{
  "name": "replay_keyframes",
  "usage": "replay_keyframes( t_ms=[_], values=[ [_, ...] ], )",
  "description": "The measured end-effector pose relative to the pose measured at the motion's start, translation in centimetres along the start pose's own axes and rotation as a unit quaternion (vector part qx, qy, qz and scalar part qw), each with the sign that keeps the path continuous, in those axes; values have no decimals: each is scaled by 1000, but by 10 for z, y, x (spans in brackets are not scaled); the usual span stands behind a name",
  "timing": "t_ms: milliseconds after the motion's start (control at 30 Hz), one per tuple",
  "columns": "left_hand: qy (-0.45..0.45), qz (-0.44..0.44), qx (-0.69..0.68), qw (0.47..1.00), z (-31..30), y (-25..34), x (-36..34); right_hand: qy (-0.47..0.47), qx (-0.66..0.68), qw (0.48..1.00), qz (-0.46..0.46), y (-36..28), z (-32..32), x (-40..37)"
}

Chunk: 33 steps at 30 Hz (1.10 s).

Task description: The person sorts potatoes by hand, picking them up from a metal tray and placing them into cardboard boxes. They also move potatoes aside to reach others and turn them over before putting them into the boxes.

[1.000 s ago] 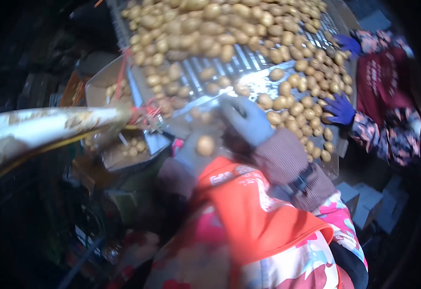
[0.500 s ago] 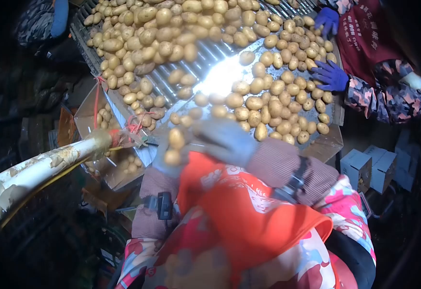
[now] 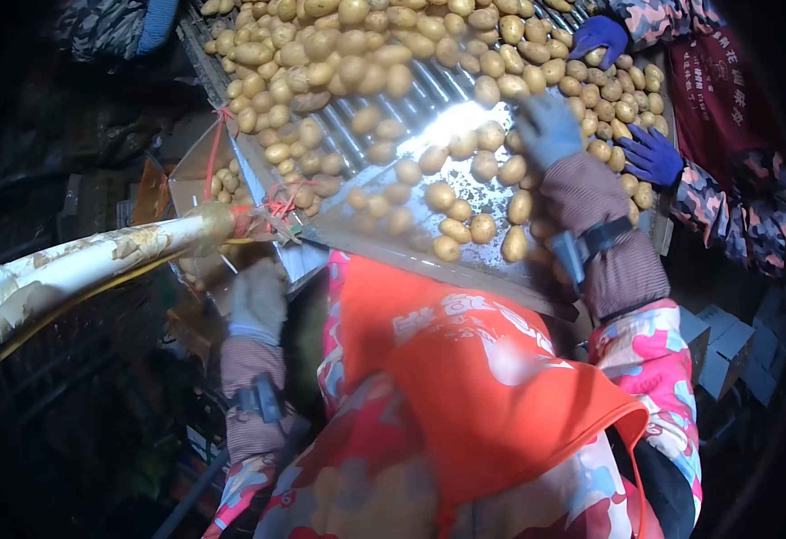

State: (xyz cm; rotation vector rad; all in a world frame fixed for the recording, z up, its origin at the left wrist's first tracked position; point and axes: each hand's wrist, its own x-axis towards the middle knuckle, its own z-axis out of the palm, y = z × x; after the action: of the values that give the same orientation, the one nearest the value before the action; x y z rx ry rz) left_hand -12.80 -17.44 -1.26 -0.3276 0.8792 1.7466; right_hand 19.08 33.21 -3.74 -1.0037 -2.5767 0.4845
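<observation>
Right hand (image 3: pixel 547 130) at the potatoes (image 3: pixel 483 228) on the table (image 3: pixel 487 193), left hand (image 3: pixel 258 301) by the cardboard box (image 3: pixel 186 175)! I can't tell whether either is spread or pinching; I'd keep the right low and gentle, sparing skins.

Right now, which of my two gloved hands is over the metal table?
Your right hand, beside potatoes on the metal table. Your left hand is off it, near the cardboard box at its left side.
</observation>
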Motion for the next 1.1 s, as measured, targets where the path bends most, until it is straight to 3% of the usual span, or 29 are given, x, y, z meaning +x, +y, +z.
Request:
replay_keyframes(
  t_ms=[33, 67, 100, 200, 267, 300, 333, 367, 467, 500, 600, 633, 700, 733, 767, 833, 900, 967, 1000, 1067, 1100],
  values=[
    [37, -50, 22, 998, 37, -19, 2, -24, -53, 998, 39, 19, -7, 16],
    [83, -81, 94, 989, 56, -37, 7, -28, -23, 996, 79, 32, -9, 14],
    [122, -78, 187, 972, 98, -62, 13, -21, -50, 998, 39, 47, -8, 1],
    [53, -153, 286, 944, 121, -92, 54, -34, -124, 991, -34, 49, -23, -54],
    [-21, -22, 392, 920, 139, -124, 86, -57, -237, 969, -48, 28, -37, -91],
    [-57, 47, 438, 896, 149, -139, 104, -79, -200, 976, -8, 17, -46, -104],
    [-115, 173, 608, 766, 175, -144, 113, -103, -162, 981, 33, 6, -55, -118],
    [-168, 285, 739, 587, 206, -146, 120, -127, -122, 981, 77, -2, -62, -131],
    [-201, 382, 797, 422, 263, -178, 168, -67, -124, 988, 62, 7, -60, -173],
    [-182, 340, 812, 438, 268, -190, 192, -73, -120, 986, 91, 4, -65, -180],
    [-141, 216, 848, 462, 279, -215, 233, 56, -62, 993, 84, 36, -56, -232],
    [-138, 179, 859, 460, 294, -207, 233, 5, 77, 970, 232, 49, -64, -243],
    [-150, 170, 880, 417, 297, -201, 237, 54, 0, 957, 286, 85, -84, -234],
    [-165, 205, 888, 376, 289, -196, 239, 73, -34, 948, 309, 104, -89, -220],
    [-179, 241, 894, 333, 287, -189, 243, 64, -96, 955, 274, 128, -90, -206],
    [-188, 354, 826, 397, 276, -186, 225, 40, -213, 946, 240, 170, -70, -175],
    [-213, 404, 755, 470, 257, -182, 204, -55, -275, 924, 259, 152, -57, -148],
    [-165, 414, 749, 491, 244, -177, 163, -114, -228, 913, 319, 74, -50, -86],
    [-145, 418, 742, 503, 238, -177, 142, -102, -174, 908, 366, 47, -40, -65],
    [-132, 397, 746, 518, 205, -167, 123, -9, -237, 925, 298, -1, 22, -73],
    [-121, 396, 746, 521, 189, -161, 109, 6, -202, 944, 262, -23, 34, -81]
  ],
)
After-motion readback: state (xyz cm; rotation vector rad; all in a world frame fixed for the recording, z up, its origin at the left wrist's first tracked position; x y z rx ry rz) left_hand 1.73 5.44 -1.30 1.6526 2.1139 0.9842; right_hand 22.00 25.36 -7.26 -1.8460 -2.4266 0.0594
